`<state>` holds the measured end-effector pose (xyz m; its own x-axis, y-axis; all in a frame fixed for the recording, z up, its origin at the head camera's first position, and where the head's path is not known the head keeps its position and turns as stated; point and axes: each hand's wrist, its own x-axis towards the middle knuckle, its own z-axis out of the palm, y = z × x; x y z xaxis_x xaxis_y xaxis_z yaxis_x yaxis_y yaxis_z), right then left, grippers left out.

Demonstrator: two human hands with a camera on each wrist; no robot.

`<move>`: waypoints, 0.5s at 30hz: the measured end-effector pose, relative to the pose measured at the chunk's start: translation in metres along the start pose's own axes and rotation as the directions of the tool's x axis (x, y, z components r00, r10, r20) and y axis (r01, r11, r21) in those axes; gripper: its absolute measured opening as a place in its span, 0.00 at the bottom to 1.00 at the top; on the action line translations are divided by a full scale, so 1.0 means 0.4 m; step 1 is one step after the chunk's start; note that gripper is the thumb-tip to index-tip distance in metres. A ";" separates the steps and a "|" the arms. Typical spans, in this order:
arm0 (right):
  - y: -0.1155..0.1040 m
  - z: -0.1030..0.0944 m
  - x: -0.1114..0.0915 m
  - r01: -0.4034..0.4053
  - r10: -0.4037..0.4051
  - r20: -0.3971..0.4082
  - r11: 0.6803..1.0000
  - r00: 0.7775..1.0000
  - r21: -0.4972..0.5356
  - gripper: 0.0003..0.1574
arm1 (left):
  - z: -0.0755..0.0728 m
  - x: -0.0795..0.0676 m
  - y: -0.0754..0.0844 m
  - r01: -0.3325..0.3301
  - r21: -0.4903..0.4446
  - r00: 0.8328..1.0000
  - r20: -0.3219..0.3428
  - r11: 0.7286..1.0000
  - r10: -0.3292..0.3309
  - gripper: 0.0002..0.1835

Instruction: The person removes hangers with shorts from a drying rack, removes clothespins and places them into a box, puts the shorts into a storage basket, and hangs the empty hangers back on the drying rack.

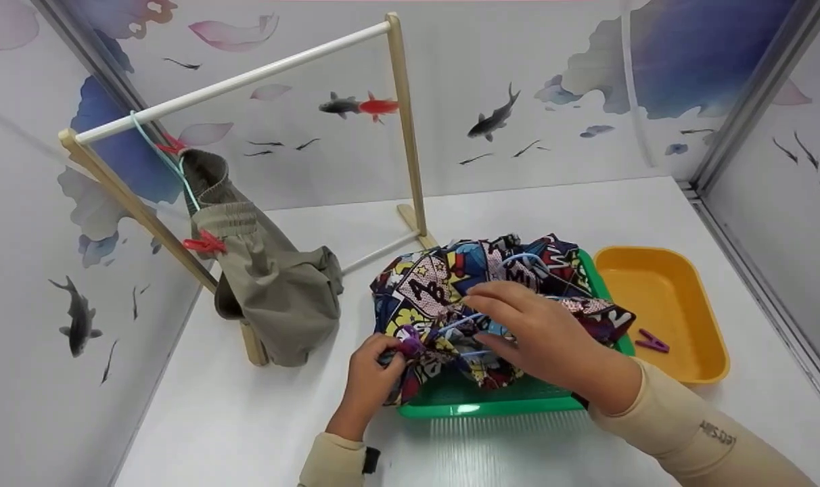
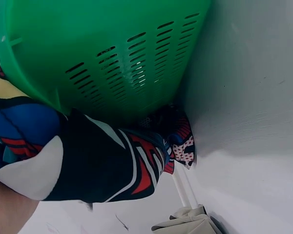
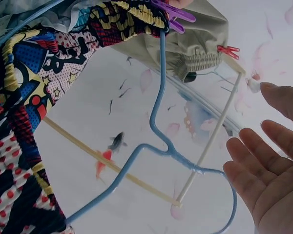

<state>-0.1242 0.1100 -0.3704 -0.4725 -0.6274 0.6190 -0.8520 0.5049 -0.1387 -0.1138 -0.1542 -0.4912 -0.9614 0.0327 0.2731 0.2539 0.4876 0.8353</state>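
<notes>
A comic-print garment (image 1: 423,284) with a gathered elastic waistband lies heaped over the green basket (image 1: 491,408). Inside its waist is a light blue clothes hanger (image 3: 161,97), its hook showing in the right wrist view. My left hand (image 1: 373,379) pinches a purple clothespin (image 1: 411,341) at the waistband's left end, where one end of the hanger sits. Cloth hides most of that hand in the left wrist view. My right hand (image 1: 545,338) hovers over the garment, fingers spread and palm bare, beside the hanger's hook (image 3: 232,195).
On the left stands a wooden rack with a white rail (image 1: 247,78). Khaki shorts (image 1: 275,291) hang there from a pale green hanger (image 1: 153,145), with red clothespins (image 1: 206,242) at the waist. At right, a yellow tray (image 1: 660,270) holds another purple clothespin (image 1: 652,341).
</notes>
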 end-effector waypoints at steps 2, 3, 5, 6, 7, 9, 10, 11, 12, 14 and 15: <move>-0.001 0.009 0.007 0.008 -0.008 0.012 1.000 1.000 -0.001 0.34 | 0.000 0.000 -0.001 0.003 -0.001 1.000 -0.002 1.000 -0.003 0.06; -0.001 0.013 0.011 0.010 -0.010 0.019 1.000 1.000 -0.003 0.33 | 0.000 0.001 -0.001 0.002 -0.001 1.000 -0.002 1.000 -0.002 0.06; -0.002 0.019 0.017 0.006 -0.006 0.037 1.000 0.999 -0.004 0.33 | 0.001 0.001 -0.002 0.006 -0.004 1.000 -0.002 1.000 -0.006 0.06; -0.002 0.023 0.020 0.001 -0.001 0.047 1.000 0.999 -0.005 0.33 | 0.001 0.001 -0.002 0.007 -0.005 1.000 -0.003 1.000 -0.007 0.06; -0.003 0.026 0.023 -0.006 0.006 0.057 1.000 0.998 -0.005 0.32 | 0.000 0.001 -0.001 0.006 -0.005 1.000 -0.003 1.000 -0.006 0.06; -0.003 0.033 0.027 -0.018 0.018 0.072 1.000 0.997 -0.005 0.32 | 0.001 0.000 -0.002 0.004 0.003 1.000 -0.001 1.000 -0.004 0.06; -0.003 0.036 0.029 -0.024 0.024 0.078 1.000 0.997 -0.002 0.32 | 0.001 0.000 -0.002 0.006 0.003 1.000 0.000 1.000 -0.006 0.06; -0.003 0.039 0.030 -0.028 0.028 0.081 1.000 0.996 -0.001 0.32 | 0.001 0.000 -0.002 0.007 0.007 1.000 0.000 1.000 -0.007 0.06; -0.003 0.043 0.032 -0.032 0.032 0.084 0.999 0.996 0.001 0.32 | 0.001 0.000 -0.002 0.009 0.006 1.000 0.002 1.000 -0.009 0.06; -0.005 0.049 0.035 -0.041 0.040 0.093 0.999 0.995 0.010 0.32 | 0.001 -0.001 -0.003 0.014 0.004 1.000 0.005 1.000 -0.014 0.05; -0.006 0.052 0.037 -0.049 0.047 0.103 0.999 0.994 0.012 0.32 | 0.001 -0.002 -0.004 0.013 0.002 1.000 0.006 1.000 -0.013 0.05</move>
<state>-0.1339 0.0872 -0.3772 -0.5331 -0.6606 0.5286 -0.8306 0.5275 -0.1784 -0.1137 -0.1545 -0.4928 -0.9652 0.0321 0.2596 0.2416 0.4893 0.8380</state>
